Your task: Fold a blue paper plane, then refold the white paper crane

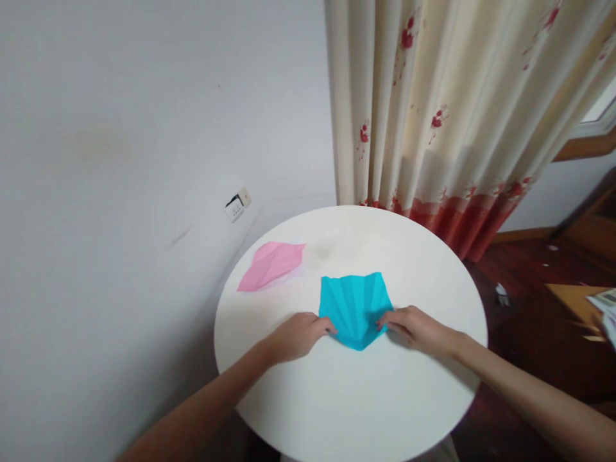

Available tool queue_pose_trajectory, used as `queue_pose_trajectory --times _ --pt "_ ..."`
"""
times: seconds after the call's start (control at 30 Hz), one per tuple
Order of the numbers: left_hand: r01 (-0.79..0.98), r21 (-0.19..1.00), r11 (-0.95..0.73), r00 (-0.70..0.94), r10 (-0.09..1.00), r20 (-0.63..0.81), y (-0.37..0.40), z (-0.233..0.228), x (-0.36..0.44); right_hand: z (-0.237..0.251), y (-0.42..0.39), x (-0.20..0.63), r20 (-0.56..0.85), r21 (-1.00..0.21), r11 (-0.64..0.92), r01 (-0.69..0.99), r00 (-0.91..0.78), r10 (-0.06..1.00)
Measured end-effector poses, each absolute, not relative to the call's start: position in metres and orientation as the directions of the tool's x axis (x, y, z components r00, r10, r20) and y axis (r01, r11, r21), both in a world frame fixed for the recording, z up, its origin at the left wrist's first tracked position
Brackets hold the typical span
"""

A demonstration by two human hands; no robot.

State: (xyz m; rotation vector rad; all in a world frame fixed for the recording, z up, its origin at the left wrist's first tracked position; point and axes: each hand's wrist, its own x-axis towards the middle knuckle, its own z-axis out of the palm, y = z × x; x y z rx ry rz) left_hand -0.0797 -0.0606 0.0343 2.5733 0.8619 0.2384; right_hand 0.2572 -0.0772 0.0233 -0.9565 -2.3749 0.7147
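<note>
A blue sheet of paper (356, 301) with several fan-like creases lies on the round white table (332, 410). Its near edge comes to a blunt point toward me. My left hand (301, 333) pinches the lower left edge of the sheet between thumb and fingers. At the opposite side, my right hand (416, 327) grips the lower right edge, its fingertips over the paper. Farther back on the left rests a creased pink sheet of paper (274, 264), touched by neither hand.
A white wall with a socket (235, 208) stands close along the table's left. Behind the table hangs a cream curtain (433, 96) with red flowers. On the dark red floor (510, 321) at the right are scraps and a brown board (575, 308) with papers.
</note>
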Motion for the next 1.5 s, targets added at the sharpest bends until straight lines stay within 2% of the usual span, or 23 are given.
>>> queue_pose_trajectory --times 0.1,0.23,0.33,0.47,0.53,0.63,0.7,0.8,0.93,1.03,1.1,1.23,1.3,1.4,1.5 --pt "0.61 0.601 -0.516 0.64 0.768 0.01 -0.051 0.043 -0.075 0.021 -0.068 0.253 0.151 -0.768 0.442 0.464 -0.539 0.828" --pt "0.582 0.765 -0.275 0.511 0.856 -0.082 -0.036 0.039 -0.075 0.014 -0.052 0.25 0.075 -0.908 0.213 0.36 -0.362 0.929" --pt "0.553 0.818 -0.161 0.469 0.871 -0.146 -0.029 0.034 -0.073 0.008 -0.045 0.247 0.034 -0.941 0.132 0.31 -0.302 0.953" --pt "0.553 0.818 -0.156 0.461 0.875 -0.145 -0.029 0.036 -0.068 0.007 -0.044 0.245 0.004 -0.947 0.098 0.308 -0.29 0.957" --pt "0.583 0.778 -0.236 0.456 0.887 -0.073 -0.034 0.04 -0.066 0.008 -0.049 0.247 0.039 -0.941 0.141 0.308 -0.314 0.949" --pt "0.628 0.616 -0.476 0.567 0.821 0.056 -0.049 0.041 -0.069 0.011 -0.064 0.253 0.196 -0.874 0.346 0.341 -0.404 0.893" --pt "0.631 0.455 -0.629 0.669 0.738 0.092 -0.062 0.038 -0.07 0.012 -0.078 0.256 0.286 -0.76 0.519 0.391 -0.517 0.807" --pt "0.636 0.231 -0.737 0.728 0.671 0.136 -0.078 0.03 -0.065 0.01 -0.094 0.254 0.334 -0.5 0.712 0.494 -0.648 0.684" --pt "0.612 0.03 -0.791 0.765 0.601 0.233 -0.087 0.023 -0.046 0.005 -0.101 0.243 0.368 -0.242 0.776 0.583 -0.685 0.629" --pt "0.599 -0.02 -0.8 0.779 0.577 0.246 -0.087 0.021 -0.038 0.006 -0.1 0.239 0.368 -0.177 0.785 0.594 -0.7 0.612" --pt "0.617 0.036 -0.786 0.763 0.609 0.219 -0.086 0.021 -0.038 0.009 -0.099 0.238 0.355 -0.218 0.767 0.603 -0.683 0.638" --pt "0.686 0.286 -0.669 0.666 0.736 0.125 -0.084 0.026 -0.04 0.018 -0.096 0.236 0.3 -0.409 0.642 0.649 -0.569 0.766" --pt "0.693 0.398 -0.601 0.62 0.779 0.095 -0.082 0.031 -0.039 0.021 -0.093 0.233 0.252 -0.462 0.577 0.674 -0.524 0.814" --pt "0.691 0.509 -0.512 0.565 0.823 0.06 -0.081 0.037 -0.037 0.025 -0.088 0.228 0.182 -0.472 0.521 0.711 -0.5 0.847" --pt "0.697 0.566 -0.439 0.538 0.843 -0.009 -0.08 0.041 -0.036 0.029 -0.084 0.226 0.132 -0.471 0.495 0.73 -0.496 0.858"
